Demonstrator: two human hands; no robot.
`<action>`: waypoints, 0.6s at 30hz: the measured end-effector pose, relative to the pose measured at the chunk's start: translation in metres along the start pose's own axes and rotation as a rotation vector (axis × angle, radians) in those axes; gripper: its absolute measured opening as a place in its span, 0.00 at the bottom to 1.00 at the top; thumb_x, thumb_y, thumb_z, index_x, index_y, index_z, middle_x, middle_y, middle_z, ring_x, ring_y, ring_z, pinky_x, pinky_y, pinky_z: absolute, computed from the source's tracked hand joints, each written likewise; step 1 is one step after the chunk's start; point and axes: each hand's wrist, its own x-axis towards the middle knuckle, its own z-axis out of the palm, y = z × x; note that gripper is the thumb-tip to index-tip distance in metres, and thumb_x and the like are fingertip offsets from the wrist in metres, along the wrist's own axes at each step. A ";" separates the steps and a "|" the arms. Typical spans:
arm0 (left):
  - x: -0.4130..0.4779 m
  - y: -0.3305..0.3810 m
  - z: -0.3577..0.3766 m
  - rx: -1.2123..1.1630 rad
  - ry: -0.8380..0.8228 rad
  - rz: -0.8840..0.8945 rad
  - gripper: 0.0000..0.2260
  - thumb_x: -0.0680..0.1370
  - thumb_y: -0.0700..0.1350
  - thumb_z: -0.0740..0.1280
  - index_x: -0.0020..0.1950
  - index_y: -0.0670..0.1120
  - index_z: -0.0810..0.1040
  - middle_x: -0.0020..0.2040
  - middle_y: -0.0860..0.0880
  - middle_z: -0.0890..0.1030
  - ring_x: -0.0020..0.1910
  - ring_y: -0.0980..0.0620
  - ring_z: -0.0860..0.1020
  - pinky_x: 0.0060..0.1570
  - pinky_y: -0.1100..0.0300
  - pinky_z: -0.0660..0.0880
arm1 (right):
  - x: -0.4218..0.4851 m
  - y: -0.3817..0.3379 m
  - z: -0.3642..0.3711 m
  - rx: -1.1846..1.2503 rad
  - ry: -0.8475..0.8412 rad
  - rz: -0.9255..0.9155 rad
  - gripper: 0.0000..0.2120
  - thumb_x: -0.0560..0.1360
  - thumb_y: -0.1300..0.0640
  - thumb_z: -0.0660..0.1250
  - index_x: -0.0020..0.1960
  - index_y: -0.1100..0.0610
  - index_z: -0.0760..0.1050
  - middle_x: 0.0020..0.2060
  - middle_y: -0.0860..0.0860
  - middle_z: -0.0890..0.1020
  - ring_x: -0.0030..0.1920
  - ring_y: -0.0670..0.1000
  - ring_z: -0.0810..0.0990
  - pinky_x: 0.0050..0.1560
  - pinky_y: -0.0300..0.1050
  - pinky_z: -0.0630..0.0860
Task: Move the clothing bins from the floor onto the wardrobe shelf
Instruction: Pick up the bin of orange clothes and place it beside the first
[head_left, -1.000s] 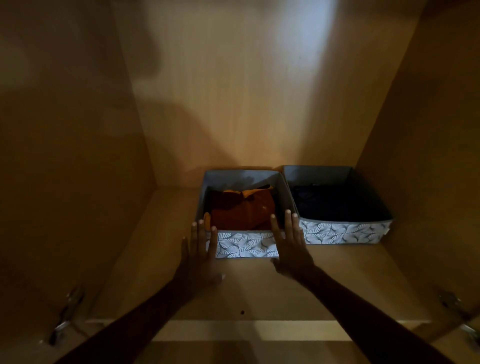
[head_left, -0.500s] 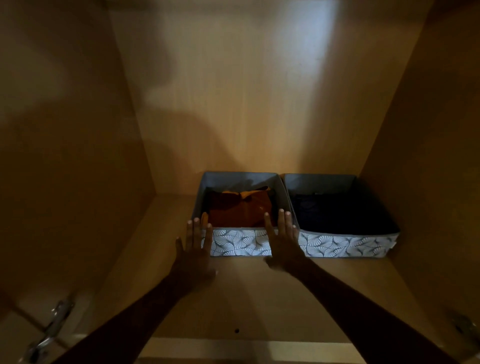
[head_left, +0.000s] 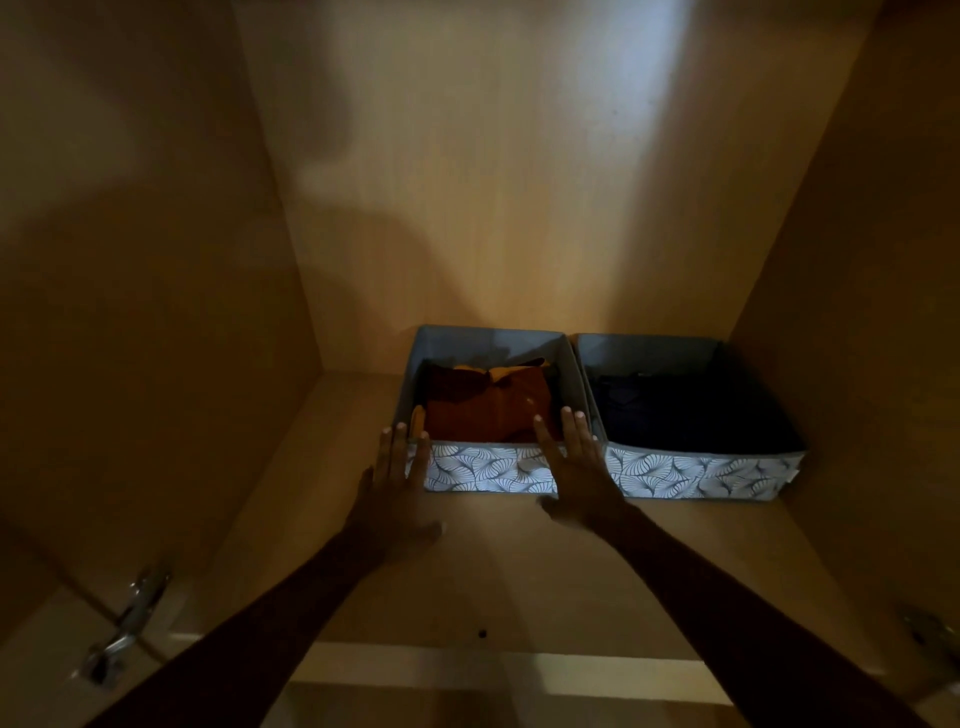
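At the front edge of the pale wooden wardrobe shelf (head_left: 519, 571), a metal door hinge (head_left: 127, 634) sat at the left corner. Past it, 2 bare arms reached inward. The left hand (head_left: 395, 488) and the right hand (head_left: 579, 467) were both flat with fingers straight and apart, gripping nothing. Each lay against 1 front corner of the grey fabric bin with a white leaf-patterned front (head_left: 483, 467). With palms at both corners, the person was probably sliding the bin straight back without twisting it.

The bin held folded rust and orange clothes (head_left: 493, 410) and stood mid-shelf, close to the rear edge. Touching its right side was a second grey leaf-patterned bin (head_left: 701, 475) of folded dark navy clothes (head_left: 685, 410), set near the right wall, its front a little nearer the camera. Squaring the 2 fronts looked like the remaining work. Behind both rose the wooden back panel (head_left: 519, 208).
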 end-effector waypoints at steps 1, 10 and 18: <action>0.001 -0.001 -0.001 -0.033 -0.005 0.007 0.55 0.67 0.67 0.68 0.77 0.52 0.31 0.77 0.43 0.30 0.76 0.42 0.32 0.72 0.37 0.50 | -0.004 -0.002 0.000 0.020 0.012 -0.003 0.53 0.71 0.47 0.71 0.77 0.49 0.32 0.75 0.60 0.31 0.72 0.58 0.26 0.76 0.64 0.44; -0.073 0.029 0.011 -1.113 0.192 -0.229 0.26 0.71 0.55 0.74 0.66 0.49 0.73 0.62 0.53 0.76 0.60 0.56 0.74 0.54 0.67 0.70 | -0.089 -0.058 0.028 0.829 0.178 0.059 0.35 0.72 0.51 0.73 0.75 0.48 0.62 0.75 0.47 0.61 0.74 0.48 0.62 0.64 0.50 0.73; -0.186 0.034 0.041 -1.226 0.257 -0.474 0.13 0.70 0.48 0.70 0.54 0.50 0.80 0.52 0.53 0.83 0.50 0.59 0.81 0.51 0.61 0.76 | -0.147 -0.095 0.073 1.251 -0.033 0.167 0.22 0.71 0.63 0.74 0.64 0.58 0.75 0.54 0.53 0.82 0.50 0.51 0.81 0.47 0.43 0.77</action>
